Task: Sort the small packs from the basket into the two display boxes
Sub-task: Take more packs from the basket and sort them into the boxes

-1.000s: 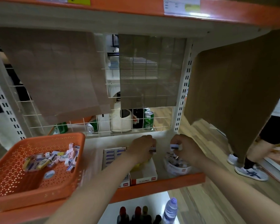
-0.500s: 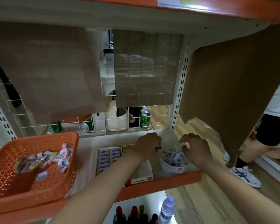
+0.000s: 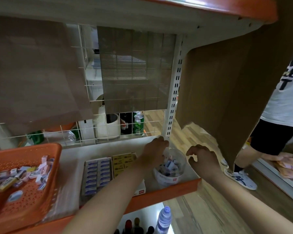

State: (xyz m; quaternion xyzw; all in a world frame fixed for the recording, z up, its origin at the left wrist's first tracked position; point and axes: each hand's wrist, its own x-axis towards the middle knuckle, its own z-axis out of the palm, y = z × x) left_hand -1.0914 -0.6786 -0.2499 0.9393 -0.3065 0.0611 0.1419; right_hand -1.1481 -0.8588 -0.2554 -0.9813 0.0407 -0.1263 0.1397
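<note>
An orange basket (image 3: 57,150) on the left of the shelf holds several small packs (image 3: 32,173). In the middle lies a flat display box with rows of blue packs (image 3: 96,174) and yellow packs (image 3: 123,162). Right of it stands a clear round tub (image 3: 167,177) with small packs inside. My left hand (image 3: 155,153) hangs over the tub's left rim with its fingers curled downward and hidden, so I cannot tell if it holds a pack. My right hand (image 3: 204,159) hovers just right of the tub, loosely curled and holding nothing.
A wire grid (image 3: 108,132) backs the shelf, with cans and bottles behind it. A brown cardboard panel (image 3: 227,98) hangs at the right. A person (image 3: 277,115) stands beyond it. A water bottle (image 3: 163,218) and dark bottles sit on the shelf below.
My right hand let go of a blue-and-white pack over the tub and drew away to the right. My left hand moved from the display box to above the tub's rim.
</note>
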